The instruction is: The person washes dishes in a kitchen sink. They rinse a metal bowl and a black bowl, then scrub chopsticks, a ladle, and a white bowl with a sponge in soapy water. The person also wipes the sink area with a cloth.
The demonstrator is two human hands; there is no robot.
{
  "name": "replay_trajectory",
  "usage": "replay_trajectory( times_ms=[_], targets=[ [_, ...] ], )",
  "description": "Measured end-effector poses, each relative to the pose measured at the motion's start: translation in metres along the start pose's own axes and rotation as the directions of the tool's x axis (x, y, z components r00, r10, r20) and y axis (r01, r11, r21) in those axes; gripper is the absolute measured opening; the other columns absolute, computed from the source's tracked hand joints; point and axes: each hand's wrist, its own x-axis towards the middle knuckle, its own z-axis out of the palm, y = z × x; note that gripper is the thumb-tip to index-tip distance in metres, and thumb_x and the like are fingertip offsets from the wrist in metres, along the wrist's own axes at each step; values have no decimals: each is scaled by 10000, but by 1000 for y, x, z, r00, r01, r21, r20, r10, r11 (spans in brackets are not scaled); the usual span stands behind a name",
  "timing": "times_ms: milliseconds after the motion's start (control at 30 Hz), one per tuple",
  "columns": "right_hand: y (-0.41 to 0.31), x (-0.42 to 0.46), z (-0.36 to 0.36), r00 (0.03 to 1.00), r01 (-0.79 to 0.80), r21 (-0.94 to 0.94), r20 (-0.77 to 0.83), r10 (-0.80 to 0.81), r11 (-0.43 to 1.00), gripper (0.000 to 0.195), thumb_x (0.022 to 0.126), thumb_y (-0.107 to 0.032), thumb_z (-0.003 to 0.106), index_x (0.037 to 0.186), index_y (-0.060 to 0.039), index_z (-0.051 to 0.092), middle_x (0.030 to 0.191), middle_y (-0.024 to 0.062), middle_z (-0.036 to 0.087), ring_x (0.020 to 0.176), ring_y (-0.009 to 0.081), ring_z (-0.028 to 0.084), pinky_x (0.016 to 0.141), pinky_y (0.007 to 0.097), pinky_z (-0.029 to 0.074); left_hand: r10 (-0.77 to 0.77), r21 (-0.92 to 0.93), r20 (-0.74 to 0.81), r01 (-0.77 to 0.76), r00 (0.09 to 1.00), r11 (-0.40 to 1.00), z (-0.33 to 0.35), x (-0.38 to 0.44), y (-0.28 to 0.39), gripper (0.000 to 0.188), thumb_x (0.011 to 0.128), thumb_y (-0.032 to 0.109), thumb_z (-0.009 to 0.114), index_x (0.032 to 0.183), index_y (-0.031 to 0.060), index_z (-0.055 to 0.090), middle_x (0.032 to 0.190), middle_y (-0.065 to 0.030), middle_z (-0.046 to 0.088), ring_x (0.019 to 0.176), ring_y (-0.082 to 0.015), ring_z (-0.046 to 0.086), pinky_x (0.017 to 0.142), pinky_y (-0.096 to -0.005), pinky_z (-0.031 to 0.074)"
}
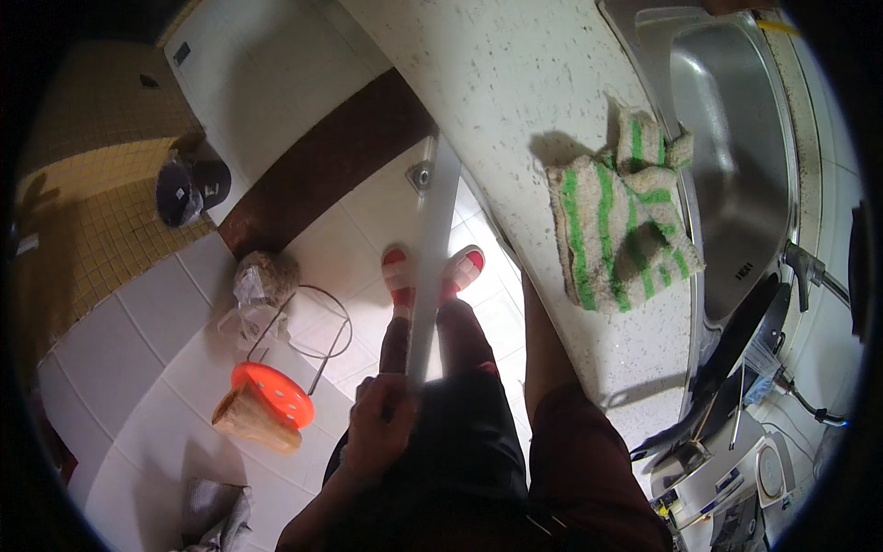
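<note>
My left hand (378,422) is closed at the near end of a long pale panel (436,255), seen nearly edge-on, which reaches up to the counter's edge. Whether it is a cabinet door cannot be told. My right forearm (546,338) runs under the overhang of the speckled white counter (476,76), and my right hand is out of view. On the counter lies a crumpled green-and-white striped cloth (607,228), beside the rim of a steel sink (724,159).
An orange stool seat (272,395) with metal legs and a tan object (255,419) against it stand at the left. Farther off are a plastic-wrapped bundle (265,279) and a dark bin (193,183). Pans (735,352) crowd the sink's near end.
</note>
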Motion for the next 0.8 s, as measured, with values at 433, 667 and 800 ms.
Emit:
replay_trajectory(
  times_ms=[433, 667, 800],
  targets=[
    [-12, -234, -117, 994, 88, -742, 107, -13, 665, 400, 862, -403, 467, 1106, -89, 507, 1046, 58, 578, 995, 181, 513, 850, 380, 390, 698, 389, 5, -645, 716, 658, 11, 43, 142, 443, 693, 101, 674, 1108, 55, 526, 1114, -137, 492, 1009, -317, 461, 849, -377, 393],
    [-18, -303, -122, 952, -233, -842, -95, 290, 487, 331, 868, -283, 435, 1100, -57, 503, 1013, 101, 587, 887, 194, 578, 716, 316, 470, 885, 613, 228, -766, 407, 195, 69, 116, 179, 351, 692, 189, 668, 1028, 136, 582, 1096, -81, 522, 1108, -253, 403, 929, -404, 318],
    [-12, -298, -102, 953, -167, -841, -4, 303, 515, 290, 845, -190, 486, 1075, -14, 497, 981, 117, 585, 857, 216, 584, 693, 335, 481, 915, 378, -75, -838, 395, 393, 60, 110, 162, 252, 725, 49, 607, 967, 81, 543, 944, -59, 536, 863, -186, 527, 758, -307, 435]
  ],
)
